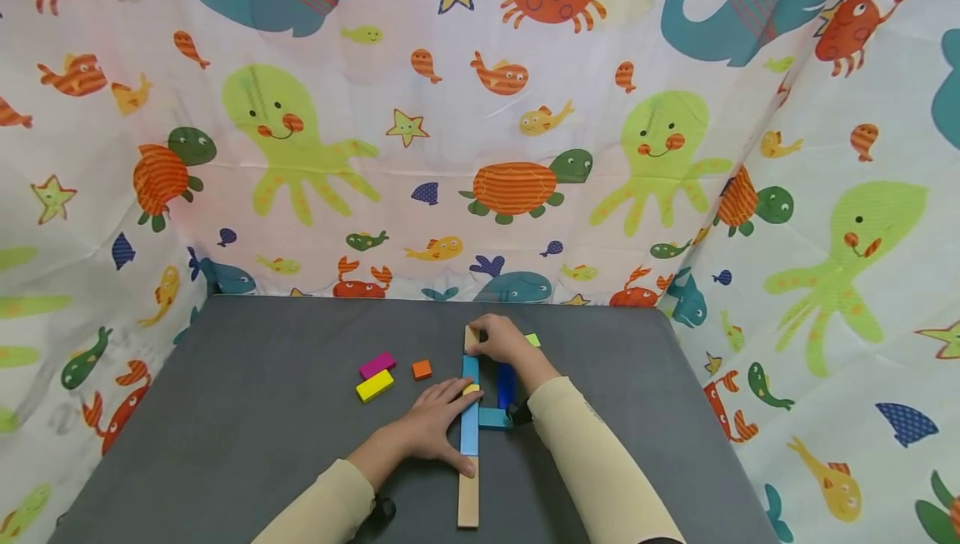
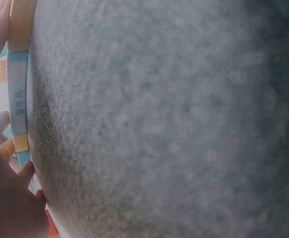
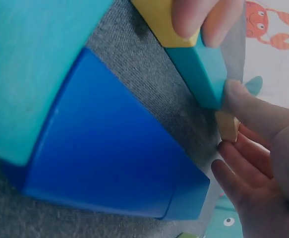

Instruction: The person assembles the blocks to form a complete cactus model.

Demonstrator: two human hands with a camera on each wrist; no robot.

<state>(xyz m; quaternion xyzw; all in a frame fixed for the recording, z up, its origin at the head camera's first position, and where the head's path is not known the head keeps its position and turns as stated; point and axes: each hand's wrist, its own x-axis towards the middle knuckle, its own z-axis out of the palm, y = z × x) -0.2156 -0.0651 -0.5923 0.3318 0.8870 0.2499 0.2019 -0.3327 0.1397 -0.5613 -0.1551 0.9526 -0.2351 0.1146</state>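
Observation:
A straight line of blocks runs away from me in the head view. At its far end, my right hand [image 1: 501,339] pinches a plain wooden block [image 1: 469,337] between thumb and fingers, against the end of a light-blue block [image 3: 203,74]. My left hand [image 1: 431,423] lies along the left side of the line with fingers spread. Its fingertips touch around a small yellow block [image 1: 471,389], and its thumb rests where a nearer light-blue block [image 1: 469,434] meets another wooden block [image 1: 468,498].
Right of the line, a teal block [image 1: 494,418] joins it sideways, with a dark blue block [image 1: 506,386] beyond. A light-green block [image 1: 532,340] shows behind my right wrist. Magenta [image 1: 377,366], yellow [image 1: 374,386] and orange [image 1: 422,370] blocks lie left on the grey table [image 1: 277,411].

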